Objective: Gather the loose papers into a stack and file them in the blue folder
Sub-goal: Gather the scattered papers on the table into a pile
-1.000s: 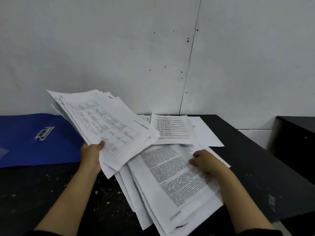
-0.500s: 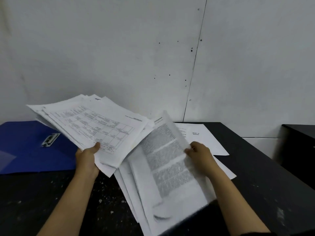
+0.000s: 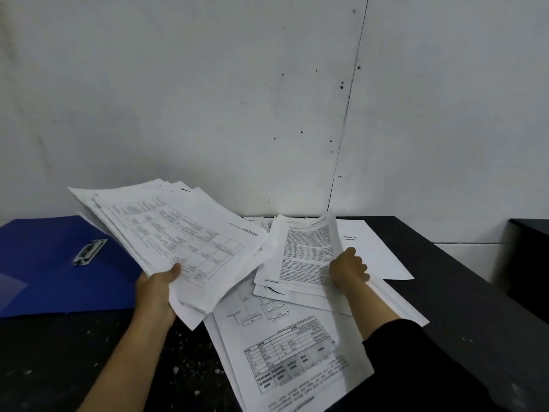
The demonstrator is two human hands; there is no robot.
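Note:
My left hand [image 3: 157, 285] grips a thick stack of papers [image 3: 178, 236] by its near edge and holds it tilted above the table, its top sheet printed with a table. My right hand [image 3: 349, 267] pinches a few text sheets [image 3: 303, 254] by their right edge, lifted off the pile. More loose papers [image 3: 285, 346] lie spread on the black table below and between my arms. The blue folder [image 3: 53, 269] lies open at the left with its metal clip [image 3: 89, 251] showing.
The black table [image 3: 463, 316] runs to the white wall [image 3: 237, 99] behind. One sheet [image 3: 377, 251] lies flat at the back right. A second dark surface [image 3: 531, 230] stands past a gap at the far right.
My right hand has lifted the text sheets up and back off the pile, uncovering a sheet with a table beneath. The left stack stays raised, a little further right.

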